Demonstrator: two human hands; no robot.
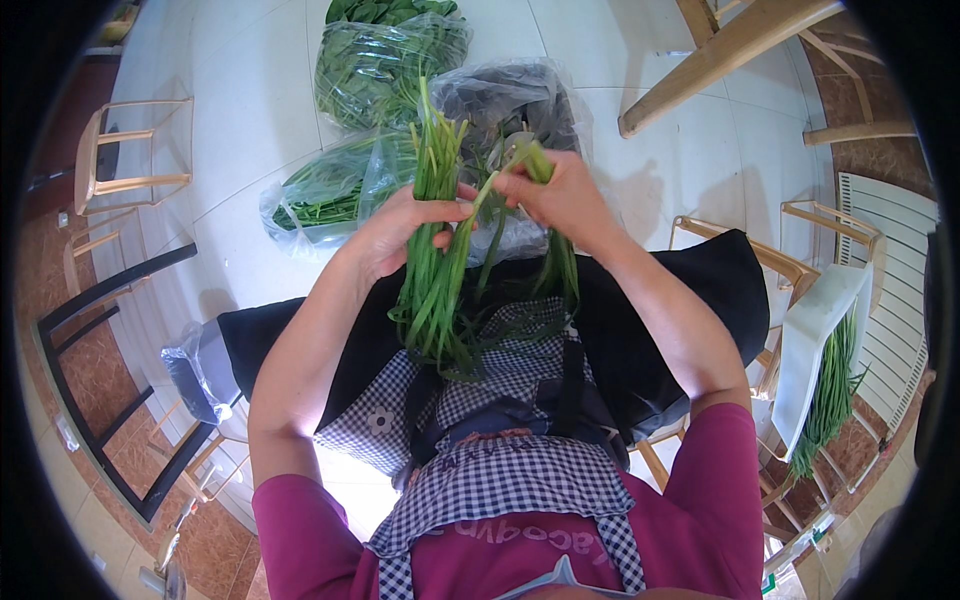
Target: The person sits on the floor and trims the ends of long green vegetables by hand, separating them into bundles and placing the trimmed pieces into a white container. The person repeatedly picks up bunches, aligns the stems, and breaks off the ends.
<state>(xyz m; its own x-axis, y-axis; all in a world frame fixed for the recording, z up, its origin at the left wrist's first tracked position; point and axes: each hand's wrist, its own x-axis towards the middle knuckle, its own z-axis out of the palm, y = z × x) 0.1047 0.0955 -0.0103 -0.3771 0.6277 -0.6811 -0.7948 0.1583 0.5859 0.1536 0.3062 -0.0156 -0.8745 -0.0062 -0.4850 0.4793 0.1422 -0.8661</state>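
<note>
My left hand [409,225] grips a thick bunch of long green leaf vegetables, probably garlic chives [439,180]. Their pale stem ends point away from me, and the leaves hang over my lap. Just to the right, my right hand [562,196] holds a smaller bunch of chives [536,161], whose leaves droop below it. A single pale stalk [486,191] runs between the fingers of both hands. Beneath them, a container lined with a clear plastic bag [551,94] stands on the floor; my hands and the chives hide part of it, and its contents are hard to make out.
More long greens lie in a clear plastic bag [322,202] on the tiled floor [240,135]. A bag of leafy greens [390,67] sits farther off. At right, a white tray [814,352] holds chives. Wooden stools [142,184] and a table leg [712,67] stand around.
</note>
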